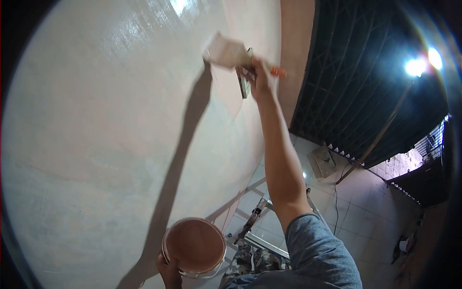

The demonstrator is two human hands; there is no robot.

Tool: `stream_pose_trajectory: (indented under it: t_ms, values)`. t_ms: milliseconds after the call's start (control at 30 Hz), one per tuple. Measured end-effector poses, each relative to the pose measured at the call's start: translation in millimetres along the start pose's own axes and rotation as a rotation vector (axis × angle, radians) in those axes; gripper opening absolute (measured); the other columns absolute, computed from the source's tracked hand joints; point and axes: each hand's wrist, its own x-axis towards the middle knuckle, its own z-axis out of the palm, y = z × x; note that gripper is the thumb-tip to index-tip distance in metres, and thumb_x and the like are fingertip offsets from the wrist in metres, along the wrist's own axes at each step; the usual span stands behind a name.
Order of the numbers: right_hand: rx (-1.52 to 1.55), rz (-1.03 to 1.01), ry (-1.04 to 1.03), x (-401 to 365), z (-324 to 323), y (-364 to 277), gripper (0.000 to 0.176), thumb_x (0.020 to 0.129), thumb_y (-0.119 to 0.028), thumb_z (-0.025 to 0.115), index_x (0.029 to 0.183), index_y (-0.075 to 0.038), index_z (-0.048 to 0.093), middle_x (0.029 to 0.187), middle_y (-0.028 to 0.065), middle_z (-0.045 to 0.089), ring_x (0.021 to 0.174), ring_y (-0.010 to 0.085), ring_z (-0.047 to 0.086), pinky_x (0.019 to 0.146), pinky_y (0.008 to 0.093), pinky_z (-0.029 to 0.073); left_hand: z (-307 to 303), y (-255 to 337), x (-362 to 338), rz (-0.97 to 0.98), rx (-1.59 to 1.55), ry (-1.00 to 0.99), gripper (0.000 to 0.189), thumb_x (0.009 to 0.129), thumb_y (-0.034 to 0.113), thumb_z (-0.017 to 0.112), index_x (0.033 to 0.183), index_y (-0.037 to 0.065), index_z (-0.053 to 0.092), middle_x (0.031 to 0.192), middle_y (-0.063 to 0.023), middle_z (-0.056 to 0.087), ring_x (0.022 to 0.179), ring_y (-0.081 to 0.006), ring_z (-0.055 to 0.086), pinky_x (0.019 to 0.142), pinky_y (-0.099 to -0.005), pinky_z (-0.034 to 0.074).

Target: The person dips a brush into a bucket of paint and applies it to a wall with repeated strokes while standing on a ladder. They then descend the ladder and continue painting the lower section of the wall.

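My right hand [258,77] is raised high and grips a wide paintbrush [226,52] by its orange handle. The bristles press flat against the pale, glossy wall [106,125]. My arm's shadow runs down the wall below the brush. My left hand [168,270] holds a round bucket [194,246] of pinkish-brown paint by its rim, low in the view and close to the wall.
A metal ladder [255,221] stands under me on a tiled floor [356,212]. A dark metal gate [365,96] lies at the right, with bright lamps [423,62] above it. A flat box [321,161] and small objects lie on the floor.
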Motion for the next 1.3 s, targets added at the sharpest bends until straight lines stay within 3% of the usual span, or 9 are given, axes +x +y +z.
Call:
stream_pose_trajectory:
  t_ms: [200, 367, 500, 567, 700, 900, 1033, 1167, 1300]
  values:
    - [-0.37, 0.158, 0.346, -112.0, -158.1, 71.3, 0.023, 0.083, -0.01, 0.065, 0.099, 0.003, 0.057, 0.092, 0.0142, 0.063, 0.079, 0.024, 0.067, 0.069, 0.0377, 0.061, -0.6, 2.3, 0.9, 0.019, -0.052, -0.023, 0.034, 0.068, -0.004, 0.052, 0.102, -0.006, 0.056, 0.097, -0.0112, 0.063, 0.086, -0.0183, 0.061, 0.082, -0.0302, 0.047]
    - [-0.565, 0.132, 0.411, -113.8, -111.4, 74.0, 0.017, 0.082, -0.012, 0.064, 0.089, 0.004, 0.062, 0.082, 0.0114, 0.065, 0.065, 0.0187, 0.065, 0.06, 0.0325, 0.06, 0.0, 3.0, 0.0, 0.016, -0.044, -0.022, 0.033, 0.069, -0.003, 0.052, 0.102, -0.006, 0.057, 0.096, -0.0109, 0.063, 0.087, -0.0181, 0.061, 0.082, -0.0292, 0.046]
    - [-0.722, -0.15, 0.229, -91.0, -4.7, 19.8, 0.017, 0.078, -0.014, 0.066, 0.075, 0.003, 0.064, 0.07, 0.007, 0.062, 0.063, 0.0129, 0.06, 0.061, 0.0285, 0.056, -0.3, 3.9, 0.2, 0.048, -0.052, -0.029, 0.028, 0.071, -0.001, 0.053, 0.098, -0.004, 0.058, 0.094, -0.0092, 0.063, 0.084, -0.0161, 0.06, 0.078, -0.0288, 0.047]
    - [-0.374, -0.212, 0.062, -55.1, 23.6, 3.6, 0.027, 0.082, -0.015, 0.069, 0.095, 0.006, 0.057, 0.086, 0.0143, 0.062, 0.073, 0.0207, 0.066, 0.069, 0.0364, 0.061, -7.4, -2.3, 3.6, 0.08, -0.04, -0.05, 0.026, 0.071, 0.0, 0.054, 0.097, -0.003, 0.058, 0.092, -0.0082, 0.063, 0.082, -0.015, 0.06, 0.076, -0.0287, 0.047]
    - [0.056, -0.223, -0.079, -54.8, 102.0, -62.6, 0.027, 0.082, -0.012, 0.068, 0.098, 0.005, 0.055, 0.087, 0.0158, 0.062, 0.072, 0.0244, 0.067, 0.073, 0.0408, 0.061, 7.4, 13.5, -0.8, 0.049, 0.078, -0.039, 0.021, 0.073, 0.002, 0.056, 0.094, 0.0, 0.057, 0.089, -0.0055, 0.062, 0.078, -0.012, 0.058, 0.069, -0.0282, 0.047]
    - [0.035, 0.028, 0.046, -82.5, -3.7, 28.3, 0.018, 0.085, -0.013, 0.063, 0.098, -0.002, 0.059, 0.087, 0.0115, 0.063, 0.076, 0.0253, 0.067, 0.072, 0.0409, 0.06, 1.4, 0.8, -3.0, 0.028, -0.041, -0.08, 0.029, 0.072, -0.001, 0.053, 0.1, -0.004, 0.057, 0.094, -0.01, 0.063, 0.083, -0.0161, 0.06, 0.078, -0.0294, 0.047]
    - [-0.381, 0.193, 0.26, -145.2, -109.8, 62.5, 0.015, 0.083, -0.01, 0.064, 0.094, 0.0, 0.061, 0.086, 0.0105, 0.063, 0.074, 0.0212, 0.066, 0.07, 0.0354, 0.06, 1.3, 8.3, -6.3, 0.009, -0.025, -0.095, 0.032, 0.072, -0.001, 0.051, 0.103, -0.005, 0.056, 0.098, -0.0112, 0.063, 0.088, -0.0183, 0.06, 0.082, -0.0296, 0.046]
    - [-0.574, 0.24, 0.324, -151.6, -107.4, 71.8, 0.014, 0.082, -0.009, 0.064, 0.092, 0.001, 0.062, 0.085, 0.0107, 0.063, 0.072, 0.0202, 0.066, 0.067, 0.0337, 0.061, 2.1, 7.9, -4.8, 0.055, 0.019, -0.117, 0.035, 0.072, -0.001, 0.051, 0.106, -0.006, 0.056, 0.099, -0.0112, 0.063, 0.089, -0.0183, 0.06, 0.083, -0.0297, 0.046]
    - [-0.7, -0.007, 0.244, -125.2, -18.9, 46.4, 0.016, 0.079, -0.014, 0.064, 0.08, 0.002, 0.065, 0.07, 0.0057, 0.061, 0.065, 0.0126, 0.061, 0.058, 0.0294, 0.053, 0.3, 8.8, -3.1, 0.104, 0.042, -0.073, 0.03, 0.07, -0.002, 0.052, 0.099, -0.005, 0.057, 0.093, -0.01, 0.062, 0.083, -0.0146, 0.059, 0.08, -0.0282, 0.045]
